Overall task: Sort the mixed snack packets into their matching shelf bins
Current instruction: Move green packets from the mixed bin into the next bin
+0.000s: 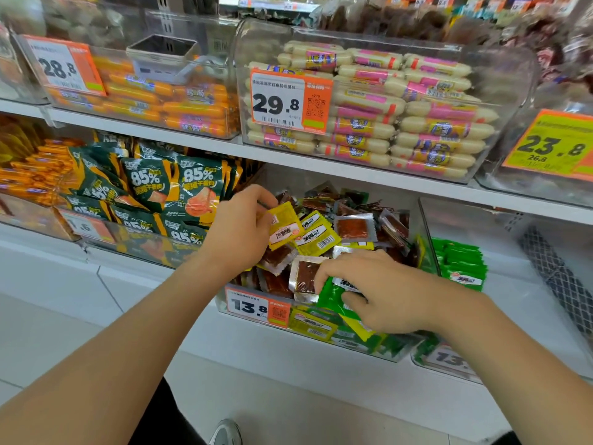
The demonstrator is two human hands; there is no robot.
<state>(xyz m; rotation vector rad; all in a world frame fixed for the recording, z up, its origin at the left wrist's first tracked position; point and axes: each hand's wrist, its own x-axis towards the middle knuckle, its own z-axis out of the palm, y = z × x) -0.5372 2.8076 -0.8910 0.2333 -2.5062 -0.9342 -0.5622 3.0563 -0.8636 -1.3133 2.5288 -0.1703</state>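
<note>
Yellow packet (284, 228) (crinkled, glossy), pinched.

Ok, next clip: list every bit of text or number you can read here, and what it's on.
"28.8": left orange tag, orange sausage bin.
"29.8": middle tag, white sausage bin.
"23.8", with "26.8" below: yellow tag, far right.
"85%": dark green packets.
"13.8": lower tag, mixed bin.
Chinese print on the yellow packet, the green packet and the tags: too blurred to read.
</note>
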